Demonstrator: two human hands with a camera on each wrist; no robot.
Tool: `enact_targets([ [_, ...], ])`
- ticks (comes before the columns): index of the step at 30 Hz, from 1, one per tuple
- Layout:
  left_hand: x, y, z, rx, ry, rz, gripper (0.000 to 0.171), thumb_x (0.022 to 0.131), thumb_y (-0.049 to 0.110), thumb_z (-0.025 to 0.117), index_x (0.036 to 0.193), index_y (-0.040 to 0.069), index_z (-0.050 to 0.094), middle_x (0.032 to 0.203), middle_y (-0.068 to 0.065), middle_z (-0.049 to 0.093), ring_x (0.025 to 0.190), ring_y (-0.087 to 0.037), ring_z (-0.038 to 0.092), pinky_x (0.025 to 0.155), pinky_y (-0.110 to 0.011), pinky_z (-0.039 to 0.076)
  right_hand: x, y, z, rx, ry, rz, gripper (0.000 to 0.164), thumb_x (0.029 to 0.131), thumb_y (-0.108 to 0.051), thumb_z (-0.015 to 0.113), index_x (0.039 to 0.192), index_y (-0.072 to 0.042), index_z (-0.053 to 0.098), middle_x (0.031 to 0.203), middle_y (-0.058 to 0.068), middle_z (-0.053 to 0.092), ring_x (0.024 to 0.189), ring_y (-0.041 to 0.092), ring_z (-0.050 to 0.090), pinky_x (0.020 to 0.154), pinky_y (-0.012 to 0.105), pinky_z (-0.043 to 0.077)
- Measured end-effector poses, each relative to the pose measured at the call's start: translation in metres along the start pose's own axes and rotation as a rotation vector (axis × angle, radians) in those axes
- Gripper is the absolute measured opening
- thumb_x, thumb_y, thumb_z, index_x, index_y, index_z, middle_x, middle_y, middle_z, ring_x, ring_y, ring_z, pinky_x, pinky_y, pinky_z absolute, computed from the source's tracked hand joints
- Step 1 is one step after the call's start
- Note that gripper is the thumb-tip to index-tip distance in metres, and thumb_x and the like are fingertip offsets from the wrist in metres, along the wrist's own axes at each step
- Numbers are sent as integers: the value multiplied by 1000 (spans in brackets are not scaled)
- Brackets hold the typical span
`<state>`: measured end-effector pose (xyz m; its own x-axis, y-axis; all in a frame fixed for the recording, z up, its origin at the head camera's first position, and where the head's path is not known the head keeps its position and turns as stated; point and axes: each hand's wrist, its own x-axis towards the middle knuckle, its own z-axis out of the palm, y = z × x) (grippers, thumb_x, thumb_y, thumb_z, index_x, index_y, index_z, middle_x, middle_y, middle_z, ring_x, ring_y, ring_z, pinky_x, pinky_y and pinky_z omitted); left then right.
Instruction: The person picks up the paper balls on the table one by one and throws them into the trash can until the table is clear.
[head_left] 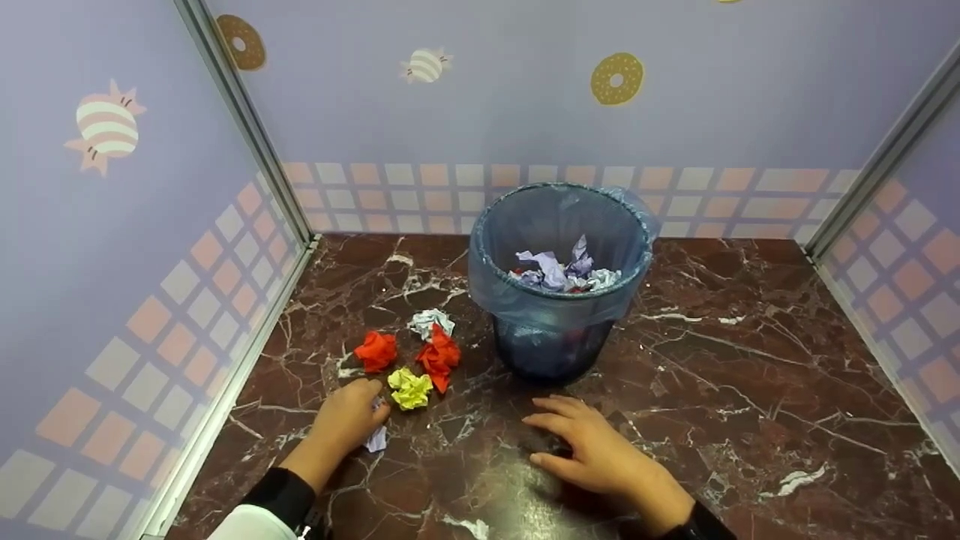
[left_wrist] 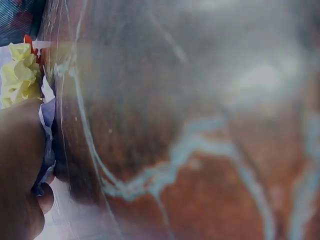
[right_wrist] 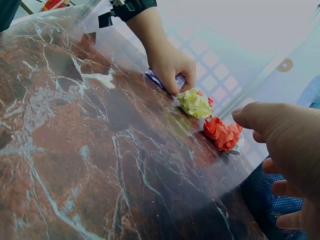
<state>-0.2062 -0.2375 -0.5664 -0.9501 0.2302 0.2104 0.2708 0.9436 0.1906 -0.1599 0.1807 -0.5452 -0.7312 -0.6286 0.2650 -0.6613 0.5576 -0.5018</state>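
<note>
My left hand (head_left: 351, 414) grips a crumpled purple paper ball (head_left: 376, 438) on the marbled tabletop, its fingers curled over most of it. In the left wrist view a purple edge of that paper (left_wrist: 47, 117) shows beside the fingers. Just beyond lie a yellow paper ball (head_left: 410, 388), two red paper balls (head_left: 376, 351) and a white paper ball (head_left: 432, 323). To the right, my right hand (head_left: 592, 446) hovers or rests near the table with fingers spread and holds nothing; contact with the table cannot be told.
A mesh waste bin (head_left: 551, 352) with a translucent blue liner (head_left: 487, 277) stands behind the right hand. Crumpled purple and white papers (head_left: 555, 270) lie inside it. Patterned panels (head_left: 450, 120) close off the back and both sides of the table.
</note>
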Motion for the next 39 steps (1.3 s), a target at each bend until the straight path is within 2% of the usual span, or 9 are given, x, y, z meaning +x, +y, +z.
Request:
enact_targets([
  [9,0,-3,-2,-43,-16,-28,21,82,19,73,75,13,54,78,-10,65,71,-35,66,62,-50,53,-1,2,0,-22,18,-13,49,97,-52,66,138,-24,65,148,13,59,138,39,53,108,64,46],
  [12,-1,-5,-5,-69,-35,-45,25,82,18,73,72,14,51,74,-7,62,66,-30,62,60,-47,50,-2,2,-1,-31,15,-4,50,97,-53,65,138,-24,65,148,12,59,138,38,54,108,64,45],
  [15,-1,-8,-7,-91,-41,-52,29,82,17,72,69,15,46,67,-3,54,59,-23,51,54,-40,44,-3,2,-4,-36,3,10,52,96,-54,64,138,-24,65,150,11,58,139,38,53,111,64,44],
  [18,0,-13,-11,-104,-15,-50,30,81,15,73,67,15,45,64,-1,50,57,-20,44,52,-36,40,-4,3,-8,-49,-2,11,53,96,-55,64,139,-24,64,150,11,58,140,38,52,112,63,43],
  [23,4,-20,-23,-97,30,-71,21,80,16,73,69,15,55,67,-4,60,57,-22,49,52,-39,43,-2,5,-20,-85,-2,-4,53,96,-52,66,141,-25,62,152,10,56,139,38,52,112,64,42],
  [28,18,-25,-43,-114,-14,-127,14,85,21,70,77,11,65,78,-10,69,57,-19,52,49,-33,42,1,9,-37,-121,-9,-14,54,95,-51,67,141,-24,62,152,11,56,139,40,52,112,67,41],
  [34,49,-22,-86,-173,-98,-196,20,96,22,61,84,5,61,79,-13,64,53,-16,50,44,-24,43,-1,16,-64,-188,27,-45,53,93,-48,71,138,-21,64,147,16,59,135,41,56,110,67,43],
  [39,83,-10,-124,-141,-46,-161,21,97,22,59,83,7,59,79,-11,61,59,-18,53,49,-26,46,-6,22,-86,-229,30,-17,53,92,-49,72,138,-24,64,149,13,58,136,38,55,109,66,44],
])
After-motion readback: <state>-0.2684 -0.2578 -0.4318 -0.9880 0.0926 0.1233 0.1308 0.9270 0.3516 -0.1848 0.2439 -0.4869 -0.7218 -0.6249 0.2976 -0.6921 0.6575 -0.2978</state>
